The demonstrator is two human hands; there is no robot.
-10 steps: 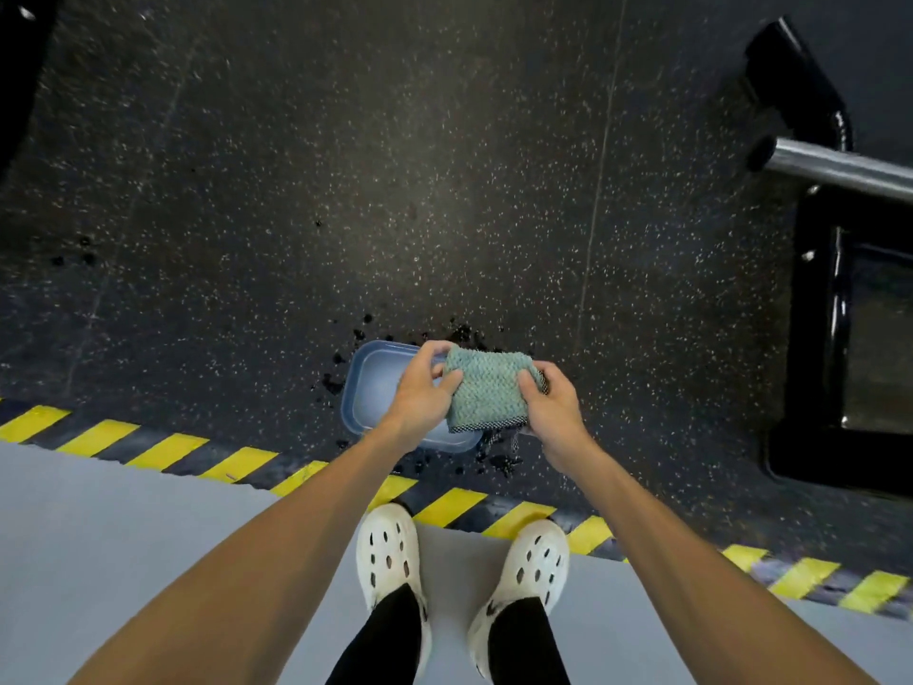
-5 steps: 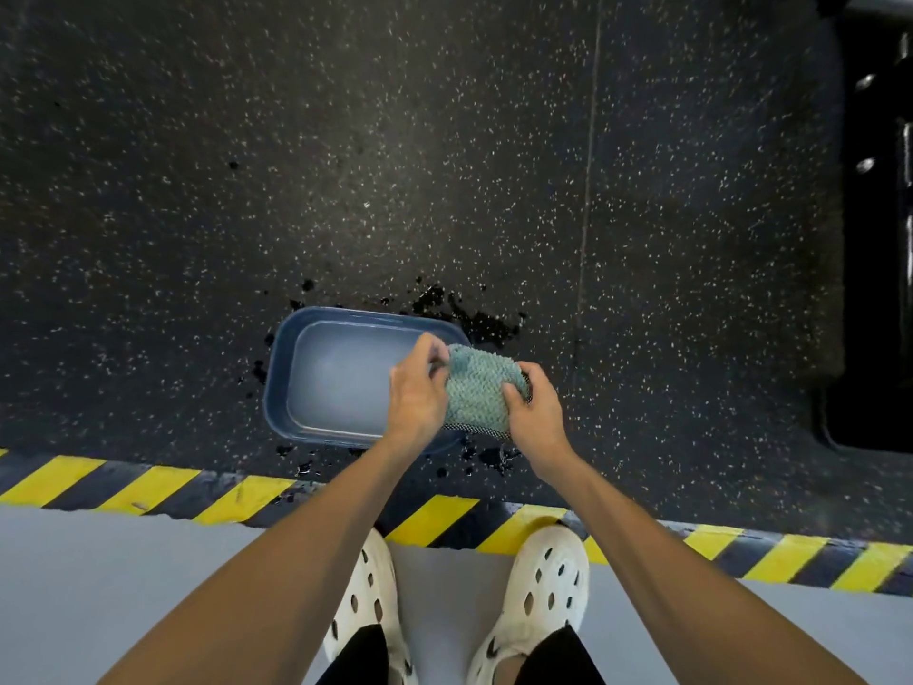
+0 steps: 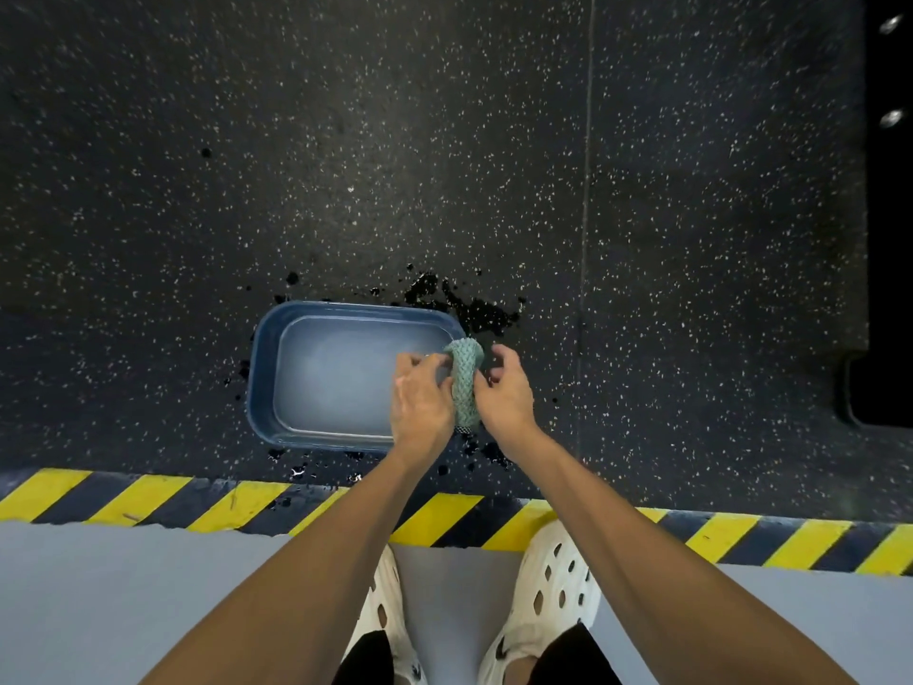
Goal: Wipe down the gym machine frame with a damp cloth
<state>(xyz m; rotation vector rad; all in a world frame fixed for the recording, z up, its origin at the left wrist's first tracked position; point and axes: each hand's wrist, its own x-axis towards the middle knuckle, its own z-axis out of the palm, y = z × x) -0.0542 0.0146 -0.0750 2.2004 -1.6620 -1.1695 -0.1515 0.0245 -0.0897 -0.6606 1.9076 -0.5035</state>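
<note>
I see the green cloth (image 3: 465,383) bunched upright over the right rim of the blue water basin (image 3: 262,368) at centre frame, my left hand (image 3: 422,402) gripping it, while my right hand (image 3: 504,395) lies curled against its other side and I cannot tell if it pinches. Speckled rubber floor (image 3: 444,140) lies open across the upper frame up to the black machine frame (image 3: 889,239) along the right edge. The yellow-black hazard stripe (image 3: 148,496) runs just below the basin, with wet splashes (image 3: 474,309) around its rim.
</note>
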